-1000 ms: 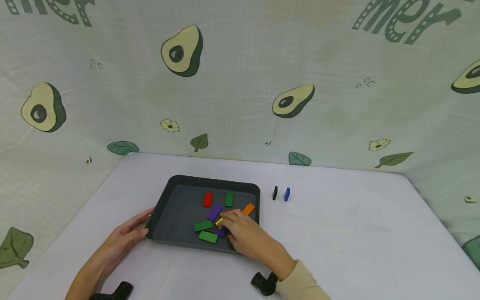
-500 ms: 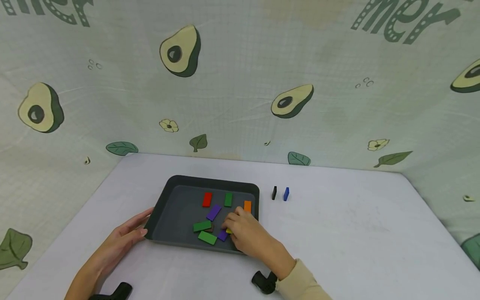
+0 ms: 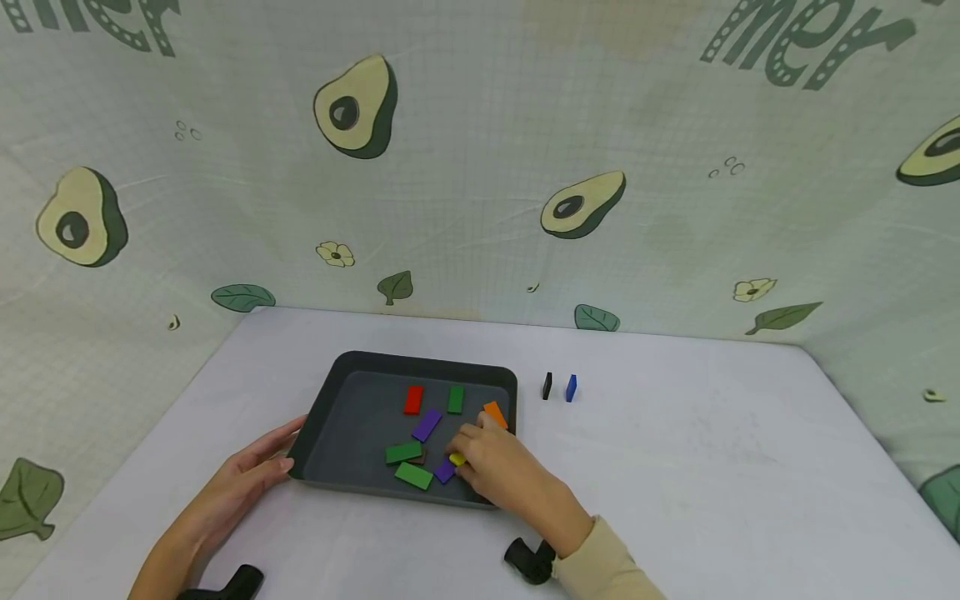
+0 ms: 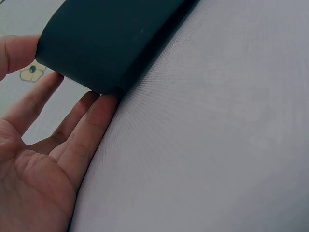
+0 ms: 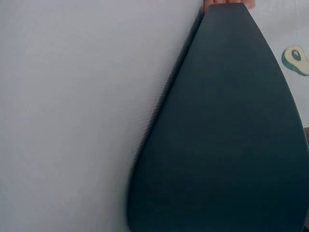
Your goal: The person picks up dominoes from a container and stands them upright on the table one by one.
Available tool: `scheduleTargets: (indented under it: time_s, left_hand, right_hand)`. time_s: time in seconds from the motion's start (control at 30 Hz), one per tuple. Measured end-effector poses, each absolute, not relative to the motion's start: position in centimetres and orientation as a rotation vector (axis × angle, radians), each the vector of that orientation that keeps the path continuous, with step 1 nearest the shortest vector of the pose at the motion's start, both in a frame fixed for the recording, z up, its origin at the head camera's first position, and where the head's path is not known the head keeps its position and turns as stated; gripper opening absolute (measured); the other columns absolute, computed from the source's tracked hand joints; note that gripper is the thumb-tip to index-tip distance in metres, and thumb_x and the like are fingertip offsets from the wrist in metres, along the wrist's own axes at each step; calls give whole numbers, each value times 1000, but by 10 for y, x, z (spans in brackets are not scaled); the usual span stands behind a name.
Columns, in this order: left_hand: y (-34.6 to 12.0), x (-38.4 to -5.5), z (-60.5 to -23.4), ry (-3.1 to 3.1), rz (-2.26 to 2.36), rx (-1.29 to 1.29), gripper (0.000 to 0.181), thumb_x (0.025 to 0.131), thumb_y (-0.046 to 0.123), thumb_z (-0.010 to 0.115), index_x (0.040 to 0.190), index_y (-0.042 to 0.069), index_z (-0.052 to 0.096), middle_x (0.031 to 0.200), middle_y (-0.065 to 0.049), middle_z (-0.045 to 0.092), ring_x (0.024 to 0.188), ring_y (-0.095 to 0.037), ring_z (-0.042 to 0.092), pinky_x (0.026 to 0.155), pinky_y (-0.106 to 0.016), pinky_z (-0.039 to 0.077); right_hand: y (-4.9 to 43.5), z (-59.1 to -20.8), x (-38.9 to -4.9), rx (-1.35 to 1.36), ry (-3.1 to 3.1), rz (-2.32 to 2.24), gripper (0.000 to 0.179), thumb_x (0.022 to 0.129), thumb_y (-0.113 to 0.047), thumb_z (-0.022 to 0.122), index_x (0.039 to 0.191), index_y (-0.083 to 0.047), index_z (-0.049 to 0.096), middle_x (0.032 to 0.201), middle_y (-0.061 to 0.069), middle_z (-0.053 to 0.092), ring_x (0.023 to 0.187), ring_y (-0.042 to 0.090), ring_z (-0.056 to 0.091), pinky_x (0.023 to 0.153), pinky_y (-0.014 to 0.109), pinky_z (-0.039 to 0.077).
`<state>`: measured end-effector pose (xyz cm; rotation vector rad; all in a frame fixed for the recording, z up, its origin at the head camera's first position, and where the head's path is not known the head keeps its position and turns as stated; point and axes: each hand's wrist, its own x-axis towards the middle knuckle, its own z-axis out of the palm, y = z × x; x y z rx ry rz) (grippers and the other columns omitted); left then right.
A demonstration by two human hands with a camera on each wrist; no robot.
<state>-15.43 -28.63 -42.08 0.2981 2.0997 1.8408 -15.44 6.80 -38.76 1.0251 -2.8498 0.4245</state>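
Observation:
A dark grey tray [image 3: 337,450] lies on the table with coloured domino blocks in it. My left hand [image 3: 240,479] touches the tray's left end, thumb near the front corner; in the left wrist view its fairly straight fingers [image 4: 82,140] rest against the wall. Over the tray's right part my right hand [image 3: 491,467] pinches a yellow domino block [image 3: 457,459], mostly covered by the fingers. Close to that hand lie an orange block [image 3: 495,413] and a purple block [image 3: 445,471]. The tray's wall [image 5: 217,125] hides the right hand's fingers in the right wrist view.
Farther left in the tray are a red block [image 3: 413,399], green blocks [image 3: 405,452], another purple block [image 3: 427,425] and a partly covered brown one. Right of the tray a black block [image 3: 547,386] and a blue block [image 3: 572,388] stand upright on the white table [image 3: 712,467].
My right hand has shifted slightly right with the yellow block. The orange block beside it has turned, and the near purple block has slid a little toward me. The left hand stays put.

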Motion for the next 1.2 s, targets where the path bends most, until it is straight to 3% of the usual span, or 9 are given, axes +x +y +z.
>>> scheduleTargets:
  time_s: [0.27, 0.53, 1.2]
  left_hand:
    - [-288, -154, -423, 2104, 1842, 310, 53, 97, 10, 44, 147, 6, 25, 130, 28, 42, 116, 15, 43, 88, -11, 41]
    - [-289, -155, -423, 2092, 1846, 305, 53, 97, 11, 44, 147, 7, 25, 130, 28, 43, 115, 15, 44, 88, -10, 41]
    - [-289, -154, -424, 2128, 1816, 276, 53, 97, 13, 45, 147, 9, 26, 130, 29, 39, 115, 18, 40, 87, -11, 41]
  right_hand:
    - [71, -383, -155, 1014, -2872, 517, 19, 84, -20, 69, 100, -10, 69, 96, -2, 67, 77, 9, 46, 66, 17, 42]
    - [74, -382, -154, 996, -2885, 598, 19, 85, -22, 66, 102, -12, 69, 99, -4, 67, 91, 10, 59, 83, 25, 48]
    - [87, -369, -156, 873, -2945, 847, 23, 86, -23, 65, 105, -10, 66, 99, -3, 64, 88, 8, 59, 80, 25, 51]
